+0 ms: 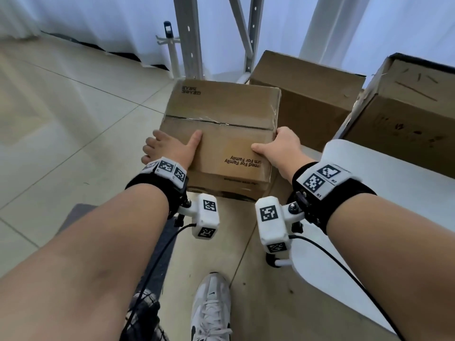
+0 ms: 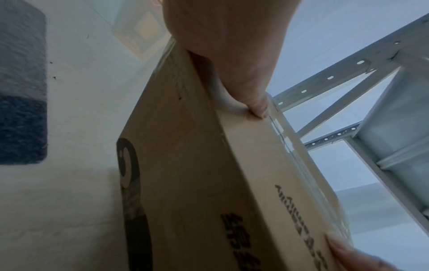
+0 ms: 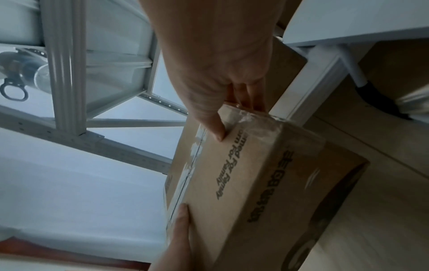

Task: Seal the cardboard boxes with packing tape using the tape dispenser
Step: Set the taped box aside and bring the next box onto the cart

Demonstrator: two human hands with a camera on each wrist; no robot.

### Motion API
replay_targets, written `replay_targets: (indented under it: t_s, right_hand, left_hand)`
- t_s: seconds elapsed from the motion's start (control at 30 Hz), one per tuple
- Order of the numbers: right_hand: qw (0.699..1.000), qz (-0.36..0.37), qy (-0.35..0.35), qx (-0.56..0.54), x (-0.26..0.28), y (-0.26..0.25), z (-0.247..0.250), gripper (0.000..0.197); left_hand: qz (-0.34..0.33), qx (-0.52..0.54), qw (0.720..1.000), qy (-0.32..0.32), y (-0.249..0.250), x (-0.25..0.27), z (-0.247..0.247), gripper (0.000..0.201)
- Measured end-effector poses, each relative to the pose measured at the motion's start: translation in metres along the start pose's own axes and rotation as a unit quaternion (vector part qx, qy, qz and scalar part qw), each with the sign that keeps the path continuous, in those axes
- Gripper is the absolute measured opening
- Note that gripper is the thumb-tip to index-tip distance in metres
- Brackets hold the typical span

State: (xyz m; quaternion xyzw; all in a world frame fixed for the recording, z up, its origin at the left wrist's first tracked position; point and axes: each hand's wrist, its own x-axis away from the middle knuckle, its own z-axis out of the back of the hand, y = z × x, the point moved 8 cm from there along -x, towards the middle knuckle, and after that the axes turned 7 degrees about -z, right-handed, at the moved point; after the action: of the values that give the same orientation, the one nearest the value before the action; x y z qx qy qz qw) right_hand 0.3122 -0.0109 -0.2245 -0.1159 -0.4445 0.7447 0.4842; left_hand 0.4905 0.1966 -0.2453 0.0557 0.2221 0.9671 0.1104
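Note:
A brown cardboard box (image 1: 221,119) with printed lettering sits low over the tiled floor in front of me. Clear tape runs along its top seam and over its right edge. My left hand (image 1: 170,146) grips its left side, thumb flat on the top and fingers down the side. My right hand (image 1: 283,146) grips its right side the same way, thumb on top. The left wrist view shows the box (image 2: 209,183) under my left hand (image 2: 227,45). In the right wrist view my right hand (image 3: 220,64) holds the taped corner of the box (image 3: 255,183). No tape dispenser is in view.
Two more cardboard boxes (image 1: 307,94) (image 1: 406,107) stand at the right, behind a white table (image 1: 369,180). A metal shelf frame (image 1: 189,33) rises beyond the held box. A grey mat (image 1: 76,217) lies at the left, and my white shoe (image 1: 211,308) is below.

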Motion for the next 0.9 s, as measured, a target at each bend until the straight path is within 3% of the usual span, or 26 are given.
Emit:
replay_targets:
  t_s: [0.3, 0.47, 0.6, 0.73, 0.9]
  right_hand:
    - [1.0, -0.025, -0.018, 0.0, 0.017, 0.019, -0.007, 0.04]
    - [0.998, -0.051, -0.026, 0.003, 0.004, 0.04, -0.019, 0.028]
    - [0.996, -0.074, -0.04, 0.03, -0.018, 0.055, -0.028, 0.03]
    - [0.993, -0.09, -0.062, 0.041, -0.036, 0.076, -0.038, 0.033]
    - [0.988, -0.104, -0.115, 0.019, -0.05, 0.068, -0.05, 0.032]
  left_hand:
    - [-0.011, -0.042, 0.999, 0.008, -0.007, 0.008, 0.026, 0.101]
    - [-0.019, -0.039, 0.997, -0.064, -0.013, 0.0, -0.012, 0.11]
    - [-0.058, -0.016, 0.993, -0.103, -0.004, -0.012, -0.044, 0.109]
    - [-0.083, -0.052, 0.989, -0.108, 0.006, -0.022, -0.063, 0.102]
    - [-0.083, -0.112, 0.983, -0.118, 0.009, -0.038, -0.074, 0.093]
